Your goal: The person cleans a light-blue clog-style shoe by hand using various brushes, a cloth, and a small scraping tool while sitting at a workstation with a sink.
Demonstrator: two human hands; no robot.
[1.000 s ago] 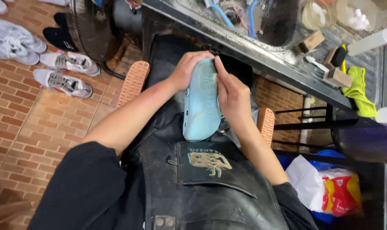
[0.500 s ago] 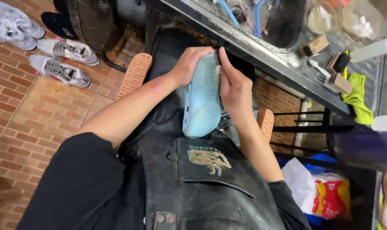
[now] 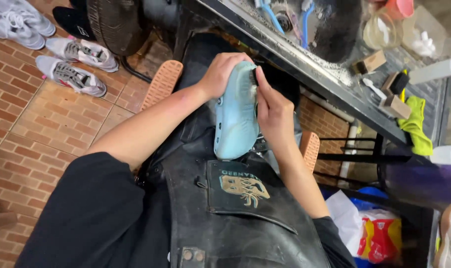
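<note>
Bracing pale blue clog (image 3: 235, 119) sole-up against black leather apron (image 3: 235, 218), heel at 6 o'clock. Left hand (image 3: 220, 74) fingers curled over toe at 12, steadying. Right hand (image 3: 275, 116) fingers pressed together, pinching small dark brush (image 3: 256, 79) at clog's 3 o'clock edge.

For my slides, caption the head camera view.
Left hand steadies a light blue clog on a black apron; right hand rubs its side.

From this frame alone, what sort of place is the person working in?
Probably a shoe-cleaning or repair stall. The left hand holds a light blue clog over a black leather apron, sneakers wait on the brick floor, and brushes lie beside a wet sink.
</note>
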